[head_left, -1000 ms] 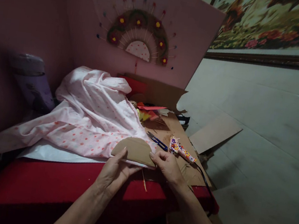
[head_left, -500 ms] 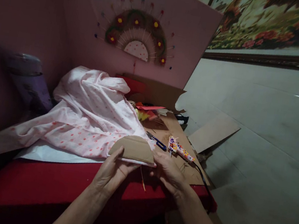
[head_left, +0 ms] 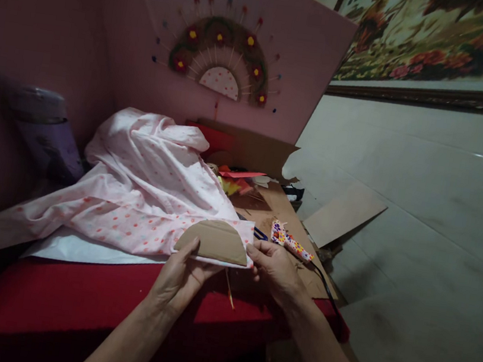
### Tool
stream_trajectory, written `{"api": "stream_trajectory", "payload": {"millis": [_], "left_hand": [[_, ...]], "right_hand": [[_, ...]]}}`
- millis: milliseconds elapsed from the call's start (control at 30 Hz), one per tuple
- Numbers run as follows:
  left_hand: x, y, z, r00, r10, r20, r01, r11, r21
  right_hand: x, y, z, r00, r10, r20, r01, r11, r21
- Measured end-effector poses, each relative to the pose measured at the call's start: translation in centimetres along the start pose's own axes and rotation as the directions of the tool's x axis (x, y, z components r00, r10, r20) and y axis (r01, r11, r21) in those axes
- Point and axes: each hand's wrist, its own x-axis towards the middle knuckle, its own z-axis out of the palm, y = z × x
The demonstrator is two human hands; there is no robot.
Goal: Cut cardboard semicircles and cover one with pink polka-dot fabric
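A half-round piece of brown cardboard (head_left: 215, 242) lies on the edge of pink dotted fabric (head_left: 134, 178), its straight side towards me. My left hand (head_left: 180, 277) grips cardboard and fabric together, thumb on top and fingers underneath. At the right corner my right hand (head_left: 271, 269) pinches the fabric edge between thumb and fingers, beside the cardboard. Just behind that hand are blue-handled snips (head_left: 260, 232), partly covered by the fabric, and a flower-patterned glue gun (head_left: 289, 241) with a black cord.
A red cloth (head_left: 72, 295) covers the near side of the table. Cardboard sheeting (head_left: 317, 281) lies under the glue gun. A thin stick (head_left: 230, 290) pokes out below the fabric. At left stands a purple cylindrical container (head_left: 50, 133); a fan-shaped decoration (head_left: 219, 52) hangs behind.
My right hand has closed on the fabric's right edge. The fabric now spreads out flatter to the right of the cardboard and covers part of the snips. My left hand holds still.
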Motion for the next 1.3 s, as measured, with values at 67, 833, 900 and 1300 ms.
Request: {"api": "stream_trajectory", "payload": {"millis": [67,833,900,1300], "left_hand": [[0.1,0.0,0.0,1.000,0.000,-0.006,0.000,1.000,0.008],[0.3,-0.1,-0.3,1.000,0.022,0.000,-0.022,1.000,-0.008],[0.2,0.0,-0.3,1.000,0.018,-0.010,-0.018,1.000,-0.014],[0.2,-0.1,-0.3,0.999,0.029,-0.023,-0.030,0.999,-0.022]], "right_hand": [[0.0,-0.1,0.0,1.000,-0.010,-0.004,0.010,1.000,-0.018],[-1.2,-0.2,0.1,0.996,-0.090,0.026,0.091,0.994,-0.062],[-1.3,-0.2,0.3,0.995,-0.099,0.027,0.100,0.993,-0.062],[-2.6,0.1,1.6,0.926,-0.370,-0.078,0.300,0.845,-0.443]]}}
